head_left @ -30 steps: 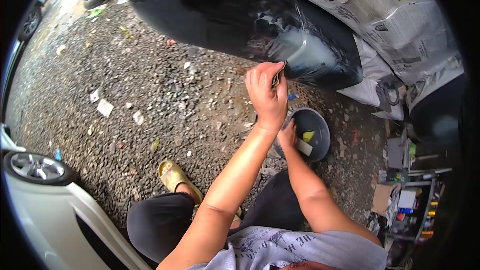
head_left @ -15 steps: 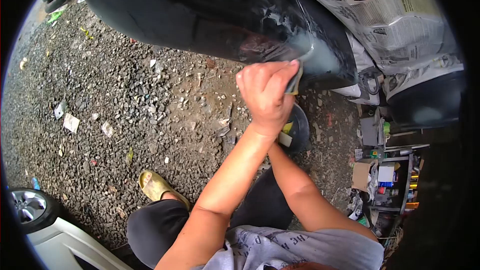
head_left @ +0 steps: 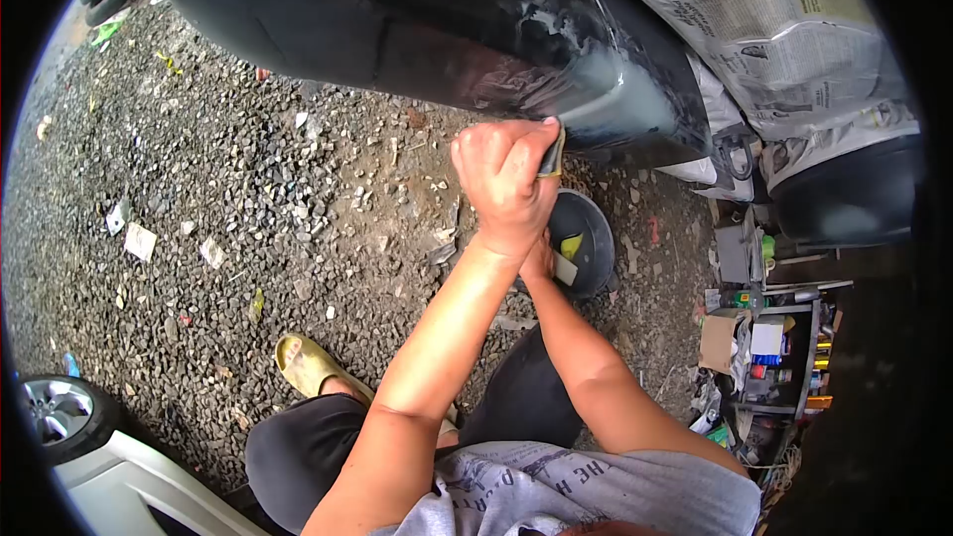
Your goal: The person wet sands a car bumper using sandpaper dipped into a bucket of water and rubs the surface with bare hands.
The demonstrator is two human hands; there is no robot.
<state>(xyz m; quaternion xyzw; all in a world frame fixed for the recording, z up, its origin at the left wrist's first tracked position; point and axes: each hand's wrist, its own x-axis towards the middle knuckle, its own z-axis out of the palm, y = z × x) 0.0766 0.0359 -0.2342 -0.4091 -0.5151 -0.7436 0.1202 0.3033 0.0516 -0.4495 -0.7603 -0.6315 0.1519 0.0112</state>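
My left hand (head_left: pixel 504 179) is closed around a folded piece of sandpaper (head_left: pixel 552 154), dark grey with a yellowish edge. It is at the lower edge of a glossy black car body panel (head_left: pixel 328 30), which looks wet. Beside the hand, the panel has a pale grey-white patch (head_left: pixel 625 89) with whitish streaks above it. My right hand (head_left: pixel 539 260) lies below and behind my left wrist, and its fingers are hidden. Just right of it stands a dark bucket (head_left: pixel 604 238) holding a yellow piece (head_left: pixel 572 245) and a pale flat block (head_left: pixel 565 269).
Newspaper (head_left: pixel 784 60) covers the surface above the panel. At right is a rack (head_left: pixel 809 357) with bottles, boxes and cans. Gravel (head_left: pixel 228 199) with litter lies at left. A white car with a wheel (head_left: pixel 60 412) is at lower left, near my sandalled foot (head_left: pixel 308 365).
My left hand has slid left along the panel's lower edge with the sandpaper. More of the pale patch and the bucket shows. Part of my right hand now shows below the left wrist.
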